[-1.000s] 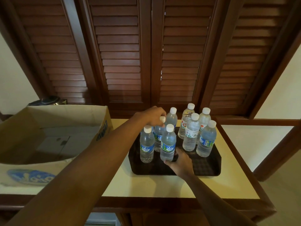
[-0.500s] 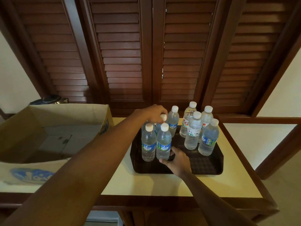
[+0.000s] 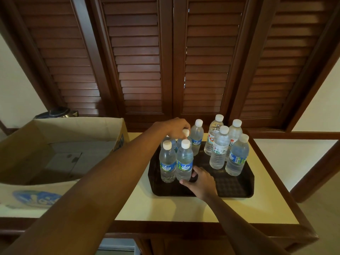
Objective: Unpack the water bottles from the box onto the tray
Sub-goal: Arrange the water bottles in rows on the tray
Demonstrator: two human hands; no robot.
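Near the end, by the look of it. Nine bottles counted upright on tray (image 3: 237, 188): five in a left cluster, four in a right cluster (image 3: 223, 144) well apart from both hands. Box (image 3: 79, 129) open, floor bare where visible; near wall blocks the front corner, so cannot rule out a straggler inside. Likely left: let go, check box.

Left hand (image 3: 176, 128) over the back of the left cluster, fingers curled down round the cap of a back bottle (image 3: 186, 134); body of that bottle mostly hidden behind the front pair. Another bottle under the wrist, only a sliver showing.

Right hand (image 3: 199, 180) on tray at the base of front bottle (image 3: 184, 162), thumb and forefinger either side of its foot, touching; real pinch or just steadying — cannot tell. Neighbour bottle (image 3: 167, 162) just left of those fingers, touching its mate.

Dark pot behind box (image 3: 58, 112) cut off, unidentifiable. Far labels too small to read.
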